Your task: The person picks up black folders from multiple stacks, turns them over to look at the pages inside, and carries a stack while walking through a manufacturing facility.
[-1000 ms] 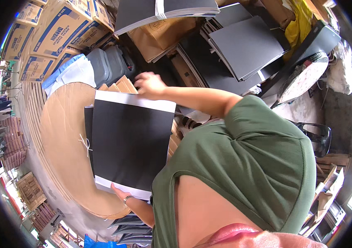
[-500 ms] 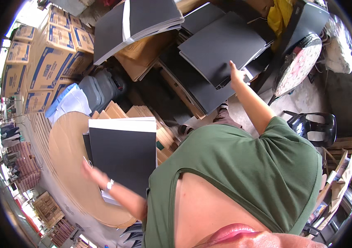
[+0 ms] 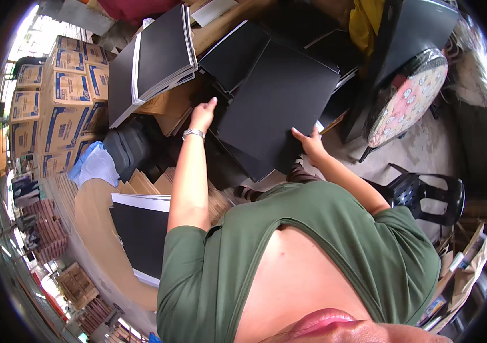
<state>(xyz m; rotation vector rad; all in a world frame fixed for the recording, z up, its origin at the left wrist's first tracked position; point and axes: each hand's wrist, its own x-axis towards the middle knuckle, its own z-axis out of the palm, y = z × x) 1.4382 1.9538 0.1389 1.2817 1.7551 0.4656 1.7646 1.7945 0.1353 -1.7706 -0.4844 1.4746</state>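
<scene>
A large black sheet of board (image 3: 280, 100) lies over other black boards in the middle of the head view. My right hand (image 3: 314, 147) is at its near right edge, thumb on top of the black surface and the other fingers partly hidden at the edge. Left of that board, my left hand (image 3: 202, 119) is held out with a finger raised and nothing visible in it. It wears a silvery bracelet (image 3: 194, 134). Another stack of black boards (image 3: 160, 54), bound with a white band, sits beyond my left hand.
A black board with white sheets (image 3: 140, 234) lies on a round brown surface (image 3: 92, 214) at the left. Cartons (image 3: 69, 108) are piled behind it. To the right stand a patterned, plastic-wrapped chair back (image 3: 406, 103) and a black plastic chair (image 3: 426, 191).
My left hand has swung up from beside the boards on the round surface to the left of the central stack. The right hand and the black board it touches have shifted nearer and leftward.
</scene>
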